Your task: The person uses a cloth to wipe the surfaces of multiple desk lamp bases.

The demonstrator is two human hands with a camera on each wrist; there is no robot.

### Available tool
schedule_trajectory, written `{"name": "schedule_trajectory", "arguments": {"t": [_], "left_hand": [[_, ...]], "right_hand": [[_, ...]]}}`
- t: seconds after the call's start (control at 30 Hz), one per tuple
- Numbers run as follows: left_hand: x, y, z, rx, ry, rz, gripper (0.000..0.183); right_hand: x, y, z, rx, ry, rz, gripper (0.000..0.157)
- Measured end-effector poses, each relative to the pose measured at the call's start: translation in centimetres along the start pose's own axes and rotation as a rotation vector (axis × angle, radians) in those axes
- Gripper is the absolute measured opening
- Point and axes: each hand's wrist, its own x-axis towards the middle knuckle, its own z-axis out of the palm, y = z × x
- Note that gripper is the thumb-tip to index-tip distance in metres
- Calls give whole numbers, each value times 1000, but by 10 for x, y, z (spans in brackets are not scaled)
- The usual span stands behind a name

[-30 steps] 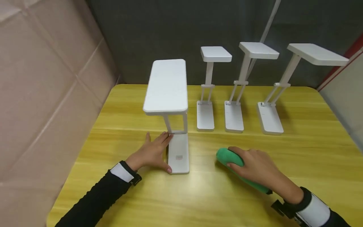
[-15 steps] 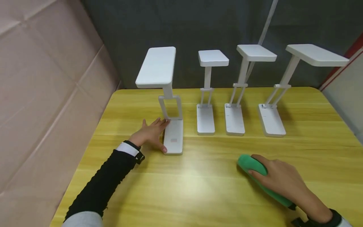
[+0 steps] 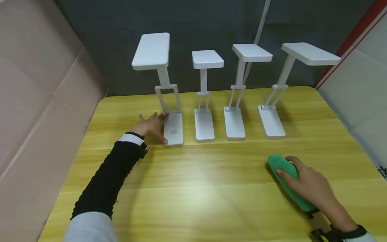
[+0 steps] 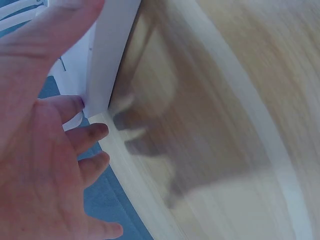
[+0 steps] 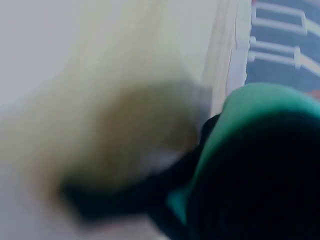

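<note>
My left hand (image 3: pixel 152 127) lies spread at the left side of the nearest-left white desk lamp (image 3: pixel 173 129). Its thumb touches the front corner of the base, and a finger reaches the base near the hinge. In the left wrist view, the other fingers of the left hand (image 4: pixel 55 160) are stretched out beside the lamp base (image 4: pixel 107 55). My right hand (image 3: pixel 311 185) grips a long, rounded, soft-looking green object (image 3: pixel 282 168) with a dark lower end, low over the table at the right. That green object (image 5: pixel 265 100) partly fills the right wrist view, which is blurred.
Beside the left lamp, three more white desk lamps stand in a row: one close by (image 3: pixel 204 126), one in the middle (image 3: pixel 234 124) and one at the right (image 3: pixel 271 122). The wooden table (image 3: pixel 187 188) ends at a dark backdrop (image 3: pixel 121 50). A pale panel (image 3: pixel 39 101) rises at left.
The left lamp has slid back with my left hand, so its base now sits nearly level with the other lamps. My right hand has moved right with the green object. The head view has shifted.
</note>
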Motion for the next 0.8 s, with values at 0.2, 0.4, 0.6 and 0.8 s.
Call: {"name": "schedule_trajectory", "arguments": {"t": [0.2, 0.4, 0.6, 0.8], "left_hand": [[-9, -10, 6, 1, 47, -15, 118], [-28, -8, 24, 47, 226, -22, 112], [-56, 4, 37, 150, 396, 28, 96], [-82, 6, 41, 166, 482, 74, 89]], "right_hand": [[12, 17, -1, 318, -116, 50, 69], [20, 28, -6, 206, -27, 2, 56], [25, 34, -1, -19, 62, -21, 56], [28, 41, -11, -38, -55, -34, 65]]}}
